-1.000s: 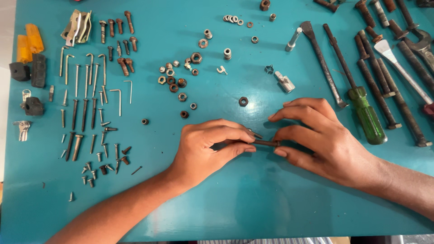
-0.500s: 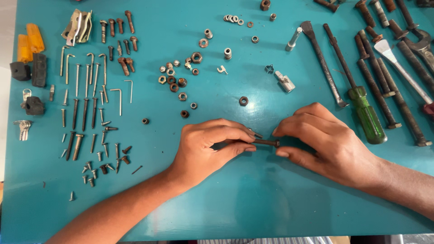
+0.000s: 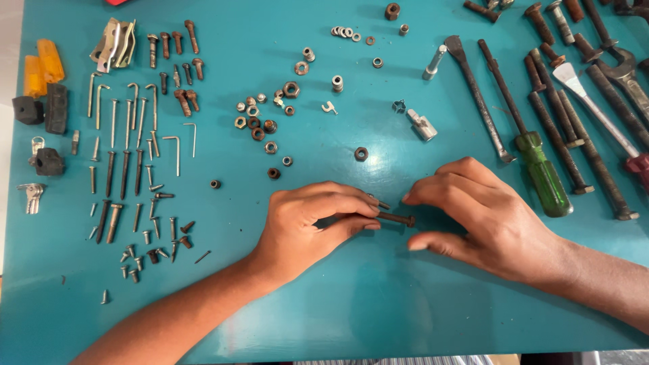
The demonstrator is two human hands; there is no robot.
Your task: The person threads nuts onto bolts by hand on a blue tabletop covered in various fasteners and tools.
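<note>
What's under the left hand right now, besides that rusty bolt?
The left hand pinches a rusty bolt lying over the teal tabletop. Its shank runs under the fingers, so that end and anything beneath the palm are hidden.

A dark, rusty bolt (image 3: 395, 218) lies horizontal near the frame centre, its left end hidden by fingers.

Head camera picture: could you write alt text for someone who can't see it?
A left hand pinches a dark rusty bolt on a teal table, with the right hand open just beside its tip. Sorted screws, nuts and a green-handled screwdriver lie around.
</note>
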